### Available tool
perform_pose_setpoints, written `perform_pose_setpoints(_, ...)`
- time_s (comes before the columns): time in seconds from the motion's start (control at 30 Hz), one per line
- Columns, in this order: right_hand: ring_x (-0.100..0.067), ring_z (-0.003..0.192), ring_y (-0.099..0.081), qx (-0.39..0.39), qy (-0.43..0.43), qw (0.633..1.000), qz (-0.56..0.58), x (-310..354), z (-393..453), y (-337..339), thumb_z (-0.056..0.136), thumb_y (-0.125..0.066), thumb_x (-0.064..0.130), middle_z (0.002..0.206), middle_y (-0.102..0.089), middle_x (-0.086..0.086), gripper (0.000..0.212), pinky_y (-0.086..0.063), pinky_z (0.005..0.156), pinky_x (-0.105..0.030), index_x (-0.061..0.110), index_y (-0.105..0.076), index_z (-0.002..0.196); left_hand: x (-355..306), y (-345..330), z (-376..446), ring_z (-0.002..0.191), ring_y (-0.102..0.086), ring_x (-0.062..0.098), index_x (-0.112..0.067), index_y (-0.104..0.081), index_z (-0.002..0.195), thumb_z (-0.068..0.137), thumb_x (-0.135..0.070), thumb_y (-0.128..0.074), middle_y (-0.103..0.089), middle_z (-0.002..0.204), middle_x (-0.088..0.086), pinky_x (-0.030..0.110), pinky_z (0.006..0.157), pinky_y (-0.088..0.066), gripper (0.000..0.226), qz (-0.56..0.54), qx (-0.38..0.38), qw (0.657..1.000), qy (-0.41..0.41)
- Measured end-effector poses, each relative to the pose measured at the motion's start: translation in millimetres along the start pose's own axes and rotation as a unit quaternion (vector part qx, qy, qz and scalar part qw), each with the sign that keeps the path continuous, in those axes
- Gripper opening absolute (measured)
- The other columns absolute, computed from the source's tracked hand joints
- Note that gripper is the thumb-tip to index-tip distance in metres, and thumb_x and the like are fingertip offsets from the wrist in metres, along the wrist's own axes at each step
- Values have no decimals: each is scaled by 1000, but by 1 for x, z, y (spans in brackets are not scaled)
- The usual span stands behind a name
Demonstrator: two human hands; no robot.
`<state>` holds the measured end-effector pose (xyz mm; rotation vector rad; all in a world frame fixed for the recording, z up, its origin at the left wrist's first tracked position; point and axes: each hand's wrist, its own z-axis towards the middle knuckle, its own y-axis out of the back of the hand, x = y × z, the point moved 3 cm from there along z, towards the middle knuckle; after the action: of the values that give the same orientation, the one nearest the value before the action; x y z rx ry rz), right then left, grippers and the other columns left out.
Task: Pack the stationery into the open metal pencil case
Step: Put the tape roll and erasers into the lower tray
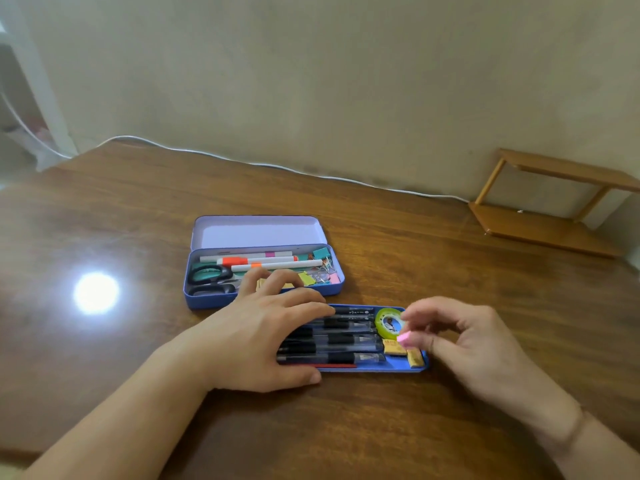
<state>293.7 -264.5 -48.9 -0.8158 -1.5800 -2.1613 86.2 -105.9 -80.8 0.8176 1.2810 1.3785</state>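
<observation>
A plain home room, by the look of it. A wooden table stands against a bare wall. A small shelf sits on the table's far right corner.

A glossy wooden desk reflects a lamp. On it sit a smooth painted metal pencil case, clear plastic pens and shiny tape.
</observation>
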Motion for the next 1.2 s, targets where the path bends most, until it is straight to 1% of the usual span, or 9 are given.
perform_pose_setpoints(0.13,2,84,-65,39,50,995,-73,-1,-5,-9,75,-78,-1,82,-70,20,28,-45,73,-6,25,-73,85,-1,0,-1,136,-22,8,-44,-39,139,79,-79,-45,-42,141,-23,39,112,-2,71,3,3,1000,3)
perform_pose_setpoints(0.3,0,86,-63,76,133,983,-104,2,0,-13,82,-68,5,80,-67,21,29,-44,79,-10,29,-73,98,-2,1,-1,137,-21,7,-45,-37,140,79,-79,-45,-40,142,-24,42,115,-2,70,0,6,1000,5)
perform_pose_setpoints(0.53,1,83,-63,27,105,991,-84,-3,-4,-18,73,-78,1,81,-67,24,38,-46,75,-12,30,-74,97,-3,1,-1,136,-24,10,-43,-39,139,79,-78,-47,-43,141,-23,42,114,-5,70,2,2,1000,5)
perform_pose_setpoints(0.7,-6,98,-58,0,100,985,-141,-3,-12,-14,77,-79,14,97,-60,23,38,-50,75,-22,41,-71,103,-3,1,-1,136,-25,10,-42,-39,140,78,-78,-48,-43,141,-23,41,113,-6,72,10,-1,1000,5)
perform_pose_setpoints(0.77,-6,114,-54,19,73,992,-100,-2,-11,-6,78,-75,42,111,-60,28,38,-54,82,-26,44,-64,114,-3,3,-3,136,-25,11,-42,-38,141,76,-78,-49,-44,141,-22,44,113,-9,75,11,1,1000,7)
perform_pose_setpoints(0.87,7,137,-18,139,-16,984,-114,-4,-5,-5,56,-57,87,134,-11,54,91,-38,106,-26,67,-17,135,2,9,-9,133,-27,10,-41,-36,142,73,-79,-51,-46,139,-22,47,112,-16,81,20,0,1000,17)
perform_pose_setpoints(0.97,2,134,-13,219,-57,962,-154,-7,2,-16,49,-61,89,132,-4,46,109,-35,110,-34,72,9,131,9,17,-15,123,-35,13,-39,-39,143,69,-78,-56,-54,131,-20,45,107,-24,85,37,-8,999,36)
perform_pose_setpoints(1.03,2,129,-21,199,-42,967,-154,-7,7,-20,52,-63,86,135,-14,33,107,-40,104,-29,72,8,131,9,20,-16,120,-37,14,-37,-39,143,69,-79,-55,-56,130,-19,42,105,-26,86,51,-5,998,38)
perform_pose_setpoints(1.2,5,125,-30,165,-24,982,-89,-15,6,-17,56,-66,81,128,-20,39,97,-43,99,-23,72,-5,131,5,19,-14,118,-37,15,-39,-34,144,71,-82,-49,-56,130,-17,41,102,-24,86,79,14,996,31)
